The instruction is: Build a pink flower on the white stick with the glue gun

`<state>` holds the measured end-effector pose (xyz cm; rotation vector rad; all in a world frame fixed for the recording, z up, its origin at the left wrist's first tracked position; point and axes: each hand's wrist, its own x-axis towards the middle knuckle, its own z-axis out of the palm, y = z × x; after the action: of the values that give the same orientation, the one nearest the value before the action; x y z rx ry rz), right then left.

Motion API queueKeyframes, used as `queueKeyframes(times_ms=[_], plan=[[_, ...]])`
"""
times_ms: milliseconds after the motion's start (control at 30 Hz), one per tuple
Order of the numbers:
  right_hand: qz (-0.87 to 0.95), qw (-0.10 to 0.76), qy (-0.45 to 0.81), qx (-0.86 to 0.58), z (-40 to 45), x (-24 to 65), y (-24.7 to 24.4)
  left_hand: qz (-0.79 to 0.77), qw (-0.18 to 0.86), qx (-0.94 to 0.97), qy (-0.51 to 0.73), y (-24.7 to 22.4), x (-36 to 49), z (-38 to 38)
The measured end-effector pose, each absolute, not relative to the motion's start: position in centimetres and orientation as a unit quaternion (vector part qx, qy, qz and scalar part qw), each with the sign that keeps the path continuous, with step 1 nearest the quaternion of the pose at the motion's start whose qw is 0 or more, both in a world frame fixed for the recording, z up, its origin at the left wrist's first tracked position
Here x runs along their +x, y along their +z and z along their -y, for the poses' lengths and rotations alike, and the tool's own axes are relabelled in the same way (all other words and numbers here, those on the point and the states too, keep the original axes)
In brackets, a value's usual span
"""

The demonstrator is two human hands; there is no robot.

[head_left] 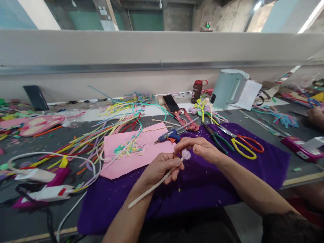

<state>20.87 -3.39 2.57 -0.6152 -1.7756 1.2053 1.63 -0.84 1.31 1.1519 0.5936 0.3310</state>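
Observation:
My left hand [167,165] is closed round a cream pipe cleaner stem [149,193], whose long end slants down toward my left forearm. A small coiled lilac flower [186,154] tops the stem, just past my left fingertips. My right hand [202,148] arches over the flower with its thumb apart from the fingers, and its fingertips reach close to my left hand. Whether they touch the flower cannot be made out. Behind the hands lies a blue glue gun [168,135] on a pink sheet [113,170], where short cut pieces of pipe cleaner [130,148] are heaped.
Red-and-yellow-handled scissors [243,141] and green-handled pliers [219,140] lie on the purple cloth [265,165]. Long pipe cleaners [83,145] and white cables [96,162] spread leftward. A phone [171,103], bottle [197,91] and kettle [226,89] stand behind. Another person's hand [316,116] shows far right.

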Motion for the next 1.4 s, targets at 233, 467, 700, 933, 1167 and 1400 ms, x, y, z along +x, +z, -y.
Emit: queueKeyframes(times_ms=[233, 467, 700, 933, 1167, 1400], plan=[[0.730, 0.429, 0.464, -0.259, 3.4, 20.9, 2.8, -0.283, 0.777, 0.539, 0.158, 1.3, 1.7, 0.9], [0.734, 0.425, 0.460, -0.264, 3.4, 21.0, 2.7, -0.285, 0.772, 0.545, 0.159, 1.5, 1.7, 1.0], [0.719, 0.441, 0.464, -0.269, 3.5, 20.8, 2.7, -0.275, 0.779, 0.535, 0.177, 1.3, 1.7, 1.0], [0.558, 0.547, 0.488, -0.390, 2.8, 20.0, 1.8, -0.334, 0.753, 0.446, 0.350, 1.5, 2.3, 1.2], [0.548, 0.493, 0.565, -0.370, 3.7, 17.0, 0.6, -0.295, 0.733, 0.436, 0.432, 1.3, 3.2, 1.5], [0.514, 0.505, 0.600, -0.347, 3.9, 16.2, 0.0, -0.296, 0.717, 0.463, 0.428, 1.0, 3.1, 1.6]])
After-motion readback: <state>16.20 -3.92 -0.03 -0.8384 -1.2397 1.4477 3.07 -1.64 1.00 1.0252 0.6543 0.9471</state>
